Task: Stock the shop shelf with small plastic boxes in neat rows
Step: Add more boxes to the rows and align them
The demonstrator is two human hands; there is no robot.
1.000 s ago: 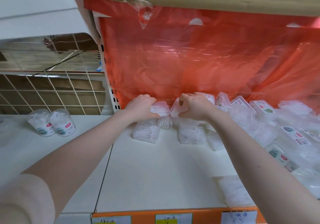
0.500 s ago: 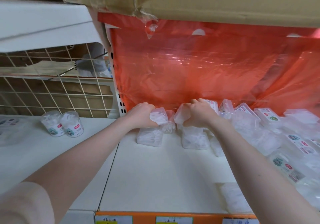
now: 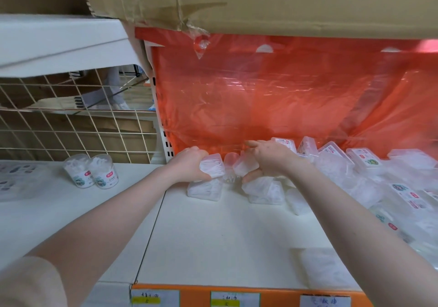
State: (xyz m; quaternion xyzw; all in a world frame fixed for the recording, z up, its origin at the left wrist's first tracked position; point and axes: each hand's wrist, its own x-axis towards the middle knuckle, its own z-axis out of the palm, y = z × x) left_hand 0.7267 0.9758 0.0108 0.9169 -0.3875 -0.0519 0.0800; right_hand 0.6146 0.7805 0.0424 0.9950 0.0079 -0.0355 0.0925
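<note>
At the back of the white shelf [image 3: 213, 235], my left hand [image 3: 188, 164] grips a small clear plastic box [image 3: 212, 167] resting on top of another box [image 3: 205, 190]. My right hand [image 3: 270, 157] holds a second clear box [image 3: 245, 165] over a box [image 3: 265, 191] standing on the shelf. Its fingers are loosening, with the index finger stretched out. A small round clear tub [image 3: 231, 161] stands between the two stacks. To the right lies a loose heap of boxes [image 3: 369, 176], some with labels up.
A red plastic sheet [image 3: 284, 93] covers the back wall. A cardboard carton [image 3: 260, 1] overhangs from the shelf above. Two round tubs [image 3: 91, 174] stand on the left shelf before a wire grid [image 3: 71, 129]. One flat box [image 3: 324, 268] lies near the orange front edge [image 3: 272, 295].
The view tilted down slightly. Both hands stayed at the back row on their boxes. My right hand's fingers have spread, and its box tipped a little.
</note>
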